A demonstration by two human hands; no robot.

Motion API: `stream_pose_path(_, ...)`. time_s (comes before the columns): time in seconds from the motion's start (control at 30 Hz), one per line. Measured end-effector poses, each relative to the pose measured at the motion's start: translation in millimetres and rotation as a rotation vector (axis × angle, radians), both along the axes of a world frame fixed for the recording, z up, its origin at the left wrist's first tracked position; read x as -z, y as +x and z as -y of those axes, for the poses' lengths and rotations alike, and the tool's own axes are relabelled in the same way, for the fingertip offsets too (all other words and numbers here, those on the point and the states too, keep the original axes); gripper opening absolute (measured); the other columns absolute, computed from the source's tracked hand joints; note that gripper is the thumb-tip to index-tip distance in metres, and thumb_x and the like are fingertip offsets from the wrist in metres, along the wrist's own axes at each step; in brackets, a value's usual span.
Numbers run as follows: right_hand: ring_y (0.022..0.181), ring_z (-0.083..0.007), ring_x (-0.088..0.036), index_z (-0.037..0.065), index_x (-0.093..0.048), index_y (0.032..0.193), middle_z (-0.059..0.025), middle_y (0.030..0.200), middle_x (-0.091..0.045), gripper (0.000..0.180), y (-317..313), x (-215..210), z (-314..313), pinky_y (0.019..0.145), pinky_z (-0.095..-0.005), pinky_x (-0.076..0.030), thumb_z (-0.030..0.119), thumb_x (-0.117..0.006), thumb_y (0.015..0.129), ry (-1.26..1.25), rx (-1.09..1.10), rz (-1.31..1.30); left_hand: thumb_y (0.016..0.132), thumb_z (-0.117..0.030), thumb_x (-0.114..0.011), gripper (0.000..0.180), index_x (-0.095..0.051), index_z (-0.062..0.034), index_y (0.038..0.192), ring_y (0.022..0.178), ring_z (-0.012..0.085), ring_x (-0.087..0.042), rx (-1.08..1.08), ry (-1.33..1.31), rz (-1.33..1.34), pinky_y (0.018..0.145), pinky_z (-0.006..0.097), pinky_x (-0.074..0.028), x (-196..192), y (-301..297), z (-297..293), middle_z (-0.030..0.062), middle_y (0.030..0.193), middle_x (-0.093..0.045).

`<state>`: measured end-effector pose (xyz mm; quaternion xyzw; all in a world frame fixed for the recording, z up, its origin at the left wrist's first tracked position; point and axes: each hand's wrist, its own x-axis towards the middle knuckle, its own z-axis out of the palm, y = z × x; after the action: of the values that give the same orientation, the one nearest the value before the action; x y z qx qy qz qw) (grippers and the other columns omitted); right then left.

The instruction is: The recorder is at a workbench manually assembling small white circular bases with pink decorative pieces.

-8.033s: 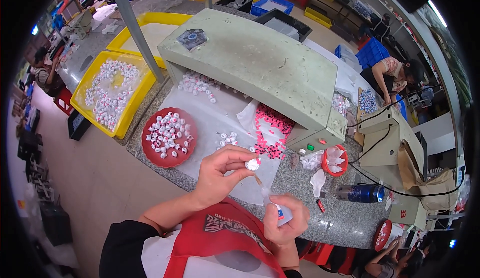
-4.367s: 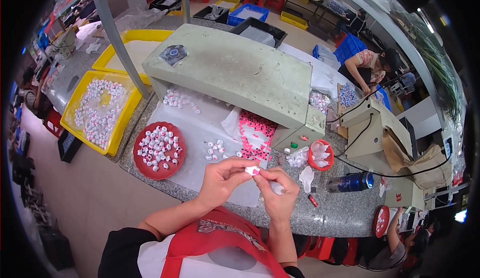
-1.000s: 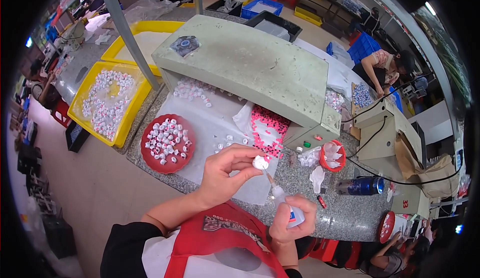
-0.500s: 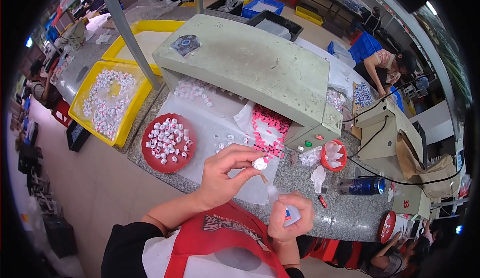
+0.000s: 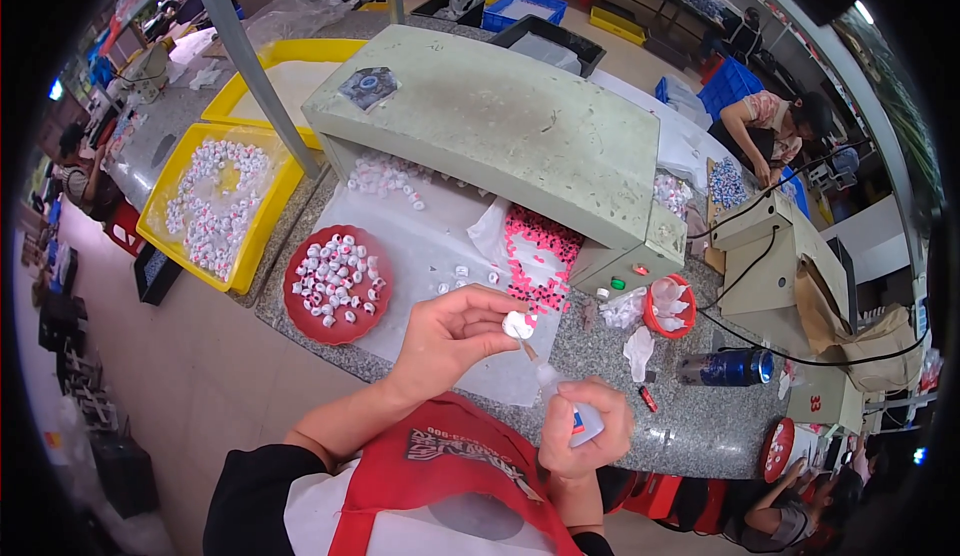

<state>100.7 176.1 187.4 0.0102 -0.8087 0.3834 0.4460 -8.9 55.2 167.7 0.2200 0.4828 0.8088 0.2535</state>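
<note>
Left hand [image 5: 455, 331] raised above the near edge of the grey speckled counter [image 5: 700, 426], thumb and fingertips pinched shut on a small white piece [image 5: 518, 325]. Small white piece held in the air over the white sheet [image 5: 440, 246], just in front of the pink patch of parts [image 5: 540, 256]. Right hand [image 5: 580, 431] lower and nearer the body, fingers wrapped closed round a small white squeeze bottle [image 5: 585, 421] with a bit of blue on its side. Thin nozzle [image 5: 530, 351] slanting up from the bottle toward the white piece, tip apparently touching it or just short of it; too small to tell which.

Left of the hands, a round red tray [image 5: 300, 311] full of white pieces, resting on the counter beside the sheet. Farther left, a yellow bin [image 5: 255, 246] with more white pieces scattered inside. Behind the sheet, a long pale green machine housing [image 5: 500, 126] bridging the counter. Right of the hands, a small red bowl [image 5: 668, 326] with clear scraps, and a dark blue can [image 5: 725, 366] lying on its side. Another person [image 5: 770, 126] bent over a bench in the far right background.
</note>
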Motion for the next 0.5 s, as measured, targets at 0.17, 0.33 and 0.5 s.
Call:
stream_pose_path(0.17, 0.043, -0.0189, -0.053, -0.001, -0.052, 0.08, -0.0074, 0.062, -0.058, 0.017, 6.9, 0.3, 0.3, 0.041, -0.0268, -0.042, -0.001, -0.059, 0.065, -0.085, -0.005, 0.03, 0.071, 0.013, -0.058, 0.03, -0.052, 0.0039, 0.099, 0.093, 0.0199, -0.058, 0.061, -0.051, 0.184, 0.08, 0.028, -0.049, 2.8, -5.2, 2.5, 0.0157, 0.102, -0.057)
stream_pose_path(0.33, 0.043, -0.019, -0.052, -0.001, -0.052, 0.08, -0.0077, 0.061, -0.057, 0.016, 3.1, -0.7, -1.2, 0.041, -0.0266, -0.042, 0.0, -0.059, 0.065, -0.017, 0.013, -0.003, 0.07, 0.012, -0.058, 0.03, -0.052, 0.0038, 0.099, 0.094, 0.0202, -0.058, 0.089, -0.045, 0.224, 0.079, 0.028, -0.049, -0.2, -4.7, 3.0, 0.0155, 0.101, -0.058)
stream_pose_path(0.5, 0.043, -0.0187, -0.052, -0.001, -0.052, 0.08, -0.0076, 0.061, -0.058, 0.016, 4.9, 1.5, -2.2, 0.042, -0.0267, -0.042, 0.0, -0.059, 0.065, -0.03, 0.02, 0.008, 0.07, 0.013, -0.057, 0.03, -0.052, 0.0039, 0.099, 0.094, 0.0202, -0.058, 0.099, -0.034, 0.227, 0.08, 0.028, -0.049, 1.2, -5.0, 4.7, 0.0156, 0.101, -0.058)
